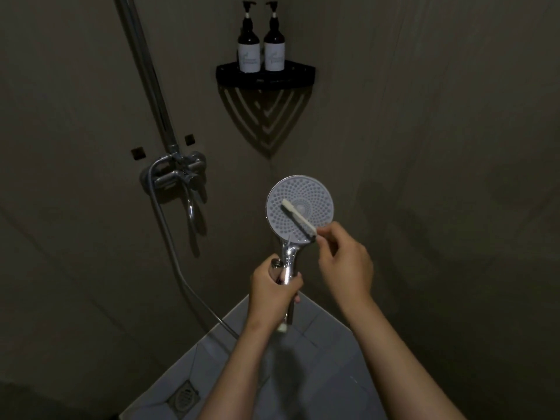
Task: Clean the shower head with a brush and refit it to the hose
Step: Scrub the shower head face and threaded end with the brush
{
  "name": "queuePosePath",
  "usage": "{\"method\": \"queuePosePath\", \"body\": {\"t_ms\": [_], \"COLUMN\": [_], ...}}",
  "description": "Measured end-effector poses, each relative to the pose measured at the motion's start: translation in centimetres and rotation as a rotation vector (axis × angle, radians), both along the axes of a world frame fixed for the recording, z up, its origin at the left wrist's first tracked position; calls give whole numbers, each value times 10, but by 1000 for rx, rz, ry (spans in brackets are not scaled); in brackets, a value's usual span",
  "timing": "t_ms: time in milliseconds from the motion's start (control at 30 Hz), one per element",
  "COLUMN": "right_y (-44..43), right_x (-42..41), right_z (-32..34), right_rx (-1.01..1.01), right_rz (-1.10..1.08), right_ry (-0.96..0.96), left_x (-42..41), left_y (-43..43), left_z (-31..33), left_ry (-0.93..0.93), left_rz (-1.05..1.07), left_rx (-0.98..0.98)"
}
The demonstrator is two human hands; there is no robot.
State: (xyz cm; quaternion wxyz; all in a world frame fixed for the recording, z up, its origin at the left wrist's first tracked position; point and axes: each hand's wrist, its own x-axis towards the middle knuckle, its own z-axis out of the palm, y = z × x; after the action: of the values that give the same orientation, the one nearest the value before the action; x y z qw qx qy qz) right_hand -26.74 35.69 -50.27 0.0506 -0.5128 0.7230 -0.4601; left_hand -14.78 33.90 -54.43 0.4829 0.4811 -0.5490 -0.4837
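Your left hand (274, 286) curls round the chrome handle of the shower head (300, 207), whose long axis runs up and away from you, face toward you, well below the corner shelf (265, 78). Your right hand (345, 262) pinches the brush (298, 218), which lies diagonally across that face. The white labels on the bottles (249, 53) are too blurred to read.

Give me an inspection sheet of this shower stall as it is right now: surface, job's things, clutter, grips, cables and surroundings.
Surface: tiled floor with a drain grate.
Job's things: shower head held upright, face toward the camera; brush laid across that face.
Clutter: two pump bottles on a corner shelf.
Grips: left hand grips the shower head's handle; right hand pinches the brush's handle.
Cables: hose hangs from the mixer tap and runs behind the left arm; end hidden.
Surroundings: dim walls, riser pipe above the tap.
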Motion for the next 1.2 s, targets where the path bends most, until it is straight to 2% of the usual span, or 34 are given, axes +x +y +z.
{"method": "queuePosePath", "body": {"t_ms": [167,267,367,467,667,967,1200], "right_y": [-1,1,4,9,22,19,25], "right_x": [-10,-9,-6,-10,-27,-29,-44], "right_z": [-4,3,7,12,24,9,6], "right_rx": [-14,-53,2,73,293,446,511], "right_rz": [-66,114,332,456,683,709,708], "right_ry": [-118,-199,-285,-364,-331,-121,-198], "left_x": [5,6,5,5,13,28,37], "left_y": [-1,-7,-15,-26,-34,-21,-23], "left_z": [3,10,23,38,55,31,31], "left_ry": [14,93,191,268,399,231,187], "left_rz": [9,-1,0,12,61,115,139], "left_rx": [48,140,245,317,382,452,475]}}
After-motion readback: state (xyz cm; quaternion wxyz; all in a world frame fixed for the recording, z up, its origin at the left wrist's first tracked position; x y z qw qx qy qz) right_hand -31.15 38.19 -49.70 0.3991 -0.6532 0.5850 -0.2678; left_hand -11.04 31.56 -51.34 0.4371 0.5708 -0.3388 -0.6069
